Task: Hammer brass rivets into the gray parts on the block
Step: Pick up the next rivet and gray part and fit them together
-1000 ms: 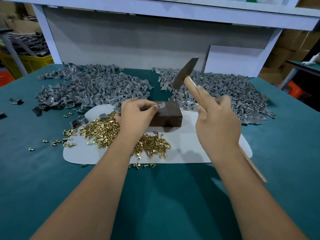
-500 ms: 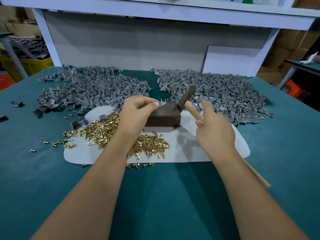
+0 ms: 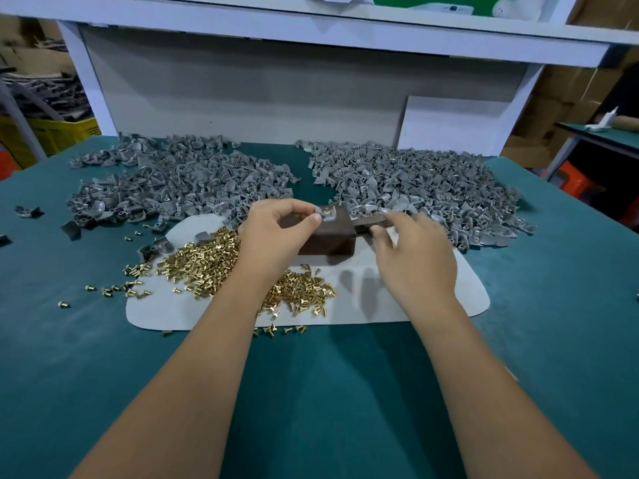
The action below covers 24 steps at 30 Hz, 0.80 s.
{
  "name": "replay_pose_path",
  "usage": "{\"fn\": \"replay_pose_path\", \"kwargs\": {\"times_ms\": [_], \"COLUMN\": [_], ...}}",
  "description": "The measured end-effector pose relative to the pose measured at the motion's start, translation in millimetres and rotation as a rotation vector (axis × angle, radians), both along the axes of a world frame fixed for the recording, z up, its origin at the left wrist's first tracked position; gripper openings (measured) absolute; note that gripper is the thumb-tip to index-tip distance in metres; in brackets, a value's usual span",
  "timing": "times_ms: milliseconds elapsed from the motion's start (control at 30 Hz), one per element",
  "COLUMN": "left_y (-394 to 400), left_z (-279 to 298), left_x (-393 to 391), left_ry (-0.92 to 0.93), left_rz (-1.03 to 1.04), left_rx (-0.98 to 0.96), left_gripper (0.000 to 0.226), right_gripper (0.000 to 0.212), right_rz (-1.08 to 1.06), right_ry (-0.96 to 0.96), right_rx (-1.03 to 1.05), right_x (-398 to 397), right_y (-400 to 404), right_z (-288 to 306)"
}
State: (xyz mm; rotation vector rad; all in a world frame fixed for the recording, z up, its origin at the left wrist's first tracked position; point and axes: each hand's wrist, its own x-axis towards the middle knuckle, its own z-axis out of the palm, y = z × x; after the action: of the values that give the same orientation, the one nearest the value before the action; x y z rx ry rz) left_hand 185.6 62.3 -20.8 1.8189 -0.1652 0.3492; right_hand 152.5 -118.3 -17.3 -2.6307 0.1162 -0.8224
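Left hand (image 3: 276,233) pinches the gray part (image 3: 326,214) on the block (image 3: 328,236); right hand (image 3: 413,257) grips the lowered hammer (image 3: 371,225): hold the part steady, strike the rivet (image 3: 326,211) squarely.

Teal tabletop (image 3: 345,392) under a pale mat (image 3: 432,302); white shelf (image 3: 311,25) and board (image 3: 456,122) behind; yellow crate (image 3: 58,133) far left; cardboard boxes (image 3: 560,98) right.

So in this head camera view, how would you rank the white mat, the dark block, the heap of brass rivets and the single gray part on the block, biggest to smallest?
1. white mat
2. heap of brass rivets, partly hidden by the left forearm
3. dark block
4. gray part on top of the block, pinched by the left hand
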Motion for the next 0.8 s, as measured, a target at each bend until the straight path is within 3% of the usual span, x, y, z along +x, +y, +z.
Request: {"fn": "replay_pose_path", "kwargs": {"times_ms": [100,200,300,367,467,533,667,733,800], "left_y": [-3.7,-7.1,-7.7,-7.2,-6.6,-5.9,10.3,30.8,55.9], "left_z": [3.3,6.3,5.4,3.0,0.6,-0.2,-0.6,0.2,1.2], "left_x": [-4.6,-8.2,-7.5,-6.4,-1.8,3.0,11.6,15.9,19.0], "left_ry": [-0.073,-0.115,-0.118,-0.098,-0.051,-0.021,0.010,0.031,0.100], "left_rz": [-0.011,-0.044,-0.052,-0.039,0.020,0.129,0.362,0.482,0.587], "left_rx": [0.066,0.099,0.124,0.124,0.135,0.159,0.230,0.304,0.433], "left_gripper": [0.005,0.004,0.006,0.012,0.020,0.021,0.016,0.024,0.036], "right_gripper": [0.033,0.029,0.018,0.021,0.057,0.065,0.044,0.025,0.019], "right_rz": [0.326,0.455,0.447,0.353,-0.014,-0.151,0.034,0.238,0.475], "right_ry": [0.095,0.204,0.239,0.176,0.029,0.012,-0.088,-0.101,-0.018], "right_rx": [0.572,0.786,0.756,0.733,0.570,0.384,0.189,0.121,0.063], "right_x": [0.6,7.1,18.0,30.4,51.1,53.9,41.7,29.7,18.3], "right_y": [17.9,27.8,22.0,12.5,-0.4,6.3,50.9,73.2,89.8], "right_z": [8.4,15.4,26.7,35.8,43.1,39.5,22.0,14.4,6.6]}}
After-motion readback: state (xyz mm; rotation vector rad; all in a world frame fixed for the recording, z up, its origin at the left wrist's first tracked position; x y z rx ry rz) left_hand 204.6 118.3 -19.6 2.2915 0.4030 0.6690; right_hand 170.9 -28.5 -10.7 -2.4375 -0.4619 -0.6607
